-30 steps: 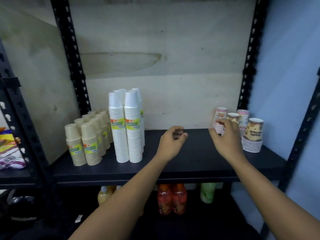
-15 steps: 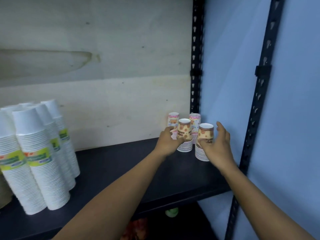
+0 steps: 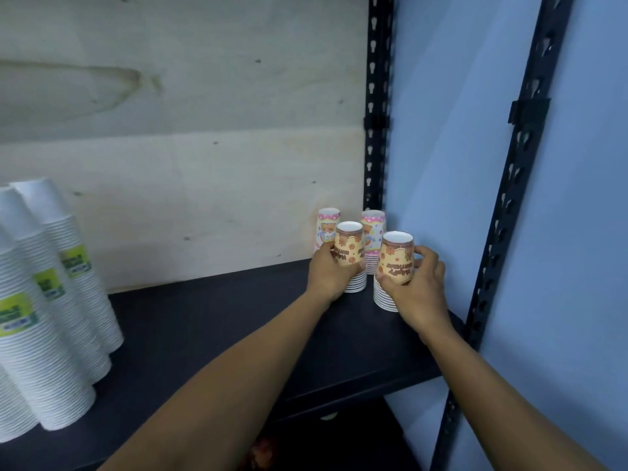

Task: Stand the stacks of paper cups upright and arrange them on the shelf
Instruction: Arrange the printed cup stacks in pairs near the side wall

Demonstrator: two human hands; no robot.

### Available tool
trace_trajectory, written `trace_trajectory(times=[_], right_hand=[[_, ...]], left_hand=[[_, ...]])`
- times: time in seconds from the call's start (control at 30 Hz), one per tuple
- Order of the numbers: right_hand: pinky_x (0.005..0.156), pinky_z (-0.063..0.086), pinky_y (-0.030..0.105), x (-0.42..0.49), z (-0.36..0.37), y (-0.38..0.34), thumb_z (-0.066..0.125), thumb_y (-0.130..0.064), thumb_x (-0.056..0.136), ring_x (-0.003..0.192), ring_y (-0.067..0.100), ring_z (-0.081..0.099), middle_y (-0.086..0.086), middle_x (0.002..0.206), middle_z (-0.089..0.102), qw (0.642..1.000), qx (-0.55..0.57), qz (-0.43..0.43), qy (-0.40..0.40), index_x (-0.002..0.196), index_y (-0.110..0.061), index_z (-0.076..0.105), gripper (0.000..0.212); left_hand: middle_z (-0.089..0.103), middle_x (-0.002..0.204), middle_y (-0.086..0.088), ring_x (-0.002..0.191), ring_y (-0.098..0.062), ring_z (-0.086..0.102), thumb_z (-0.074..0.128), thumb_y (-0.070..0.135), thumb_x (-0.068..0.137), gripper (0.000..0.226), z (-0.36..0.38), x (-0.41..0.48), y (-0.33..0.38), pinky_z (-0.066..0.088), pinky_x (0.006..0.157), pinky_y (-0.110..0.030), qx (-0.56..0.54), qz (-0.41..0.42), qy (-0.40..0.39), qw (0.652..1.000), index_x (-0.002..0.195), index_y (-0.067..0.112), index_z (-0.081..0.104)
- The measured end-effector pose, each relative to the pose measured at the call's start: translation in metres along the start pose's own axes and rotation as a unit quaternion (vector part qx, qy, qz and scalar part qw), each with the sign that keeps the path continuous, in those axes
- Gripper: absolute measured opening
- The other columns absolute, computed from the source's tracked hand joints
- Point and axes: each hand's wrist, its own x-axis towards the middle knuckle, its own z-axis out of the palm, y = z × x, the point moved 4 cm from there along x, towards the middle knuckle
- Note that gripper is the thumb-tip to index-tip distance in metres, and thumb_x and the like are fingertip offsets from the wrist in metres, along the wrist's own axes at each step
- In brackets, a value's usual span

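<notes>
Two short stacks of orange-and-brown printed paper cups stand upside down at the right end of the black shelf. My left hand wraps the left orange stack. My right hand grips the right orange stack. Behind them, against the plywood back, stand two pink-patterned stacks, one on the left and one on the right, partly hidden by the front stacks.
Tall white cup stacks with green labels lean together at the shelf's left end. Black slotted uprights frame the right side against a blue wall. Items on the lower shelf are dim and mostly hidden.
The view has swung right and closer to the printed cups. Both hands went from hovering over mid-shelf to closing around the two front orange stacks.
</notes>
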Motion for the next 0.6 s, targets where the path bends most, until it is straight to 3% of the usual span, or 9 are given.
trace_trajectory(times=[0.13, 0.27, 0.43, 0.53, 0.6], right_hand=[[0.099, 0.049, 0.041, -0.004, 0.001, -0.006, 0.086, -0.030, 0.077, 0.115, 0.019, 0.053, 0.006, 0.134, 0.041, 1.000, 0.015, 0.000, 0.001, 0.139, -0.017, 0.041, 0.078], [0.093, 0.050, 0.035, -0.013, 0.002, -0.027, 0.085, -0.033, 0.078, 0.108, 0.017, 0.056, 0.004, 0.134, 0.042, 0.999, 0.037, -0.011, -0.016, 0.140, -0.019, 0.041, 0.077], [0.092, 0.054, 0.041, -0.029, 0.010, -0.068, 0.086, -0.037, 0.074, 0.108, 0.016, 0.060, 0.000, 0.132, 0.053, 0.996, 0.073, -0.034, -0.039, 0.134, -0.025, 0.042, 0.075], [0.083, 0.050, 0.032, -0.042, 0.018, -0.095, 0.086, -0.034, 0.076, 0.102, 0.013, 0.062, -0.006, 0.123, 0.060, 0.992, 0.103, -0.049, -0.063, 0.131, -0.025, 0.043, 0.071], [0.084, 0.053, 0.034, -0.052, 0.024, -0.110, 0.086, -0.036, 0.075, 0.104, 0.013, 0.064, -0.006, 0.123, 0.062, 0.989, 0.110, -0.063, -0.081, 0.132, -0.026, 0.042, 0.073]], left_hand=[[0.067, 0.123, 0.004, 0.101, -0.008, 0.060, 0.088, 0.027, 0.077, 0.064, -0.016, -0.007, 0.005, 0.051, 0.092, -0.028, 0.009, -0.004, 0.006, 1.000, 0.131, 0.017, 0.057], [0.063, 0.115, 0.008, 0.103, -0.011, 0.060, 0.087, 0.027, 0.077, 0.064, -0.045, -0.021, 0.015, 0.048, 0.087, -0.027, 0.019, 0.000, 0.015, 1.000, 0.132, 0.017, 0.055], [0.061, 0.111, 0.009, 0.101, -0.011, 0.063, 0.088, 0.027, 0.077, 0.067, -0.097, -0.047, 0.031, 0.049, 0.082, -0.025, 0.021, 0.014, 0.052, 0.998, 0.134, 0.017, 0.054], [0.059, 0.112, 0.011, 0.097, -0.008, 0.061, 0.088, 0.029, 0.077, 0.070, -0.131, -0.066, 0.035, 0.048, 0.079, -0.022, 0.017, 0.014, 0.077, 0.997, 0.135, 0.020, 0.049], [0.057, 0.115, 0.011, 0.099, -0.009, 0.059, 0.087, 0.030, 0.077, 0.072, -0.151, -0.081, 0.035, 0.047, 0.079, -0.022, 0.022, 0.012, 0.091, 0.996, 0.136, 0.022, 0.047]])
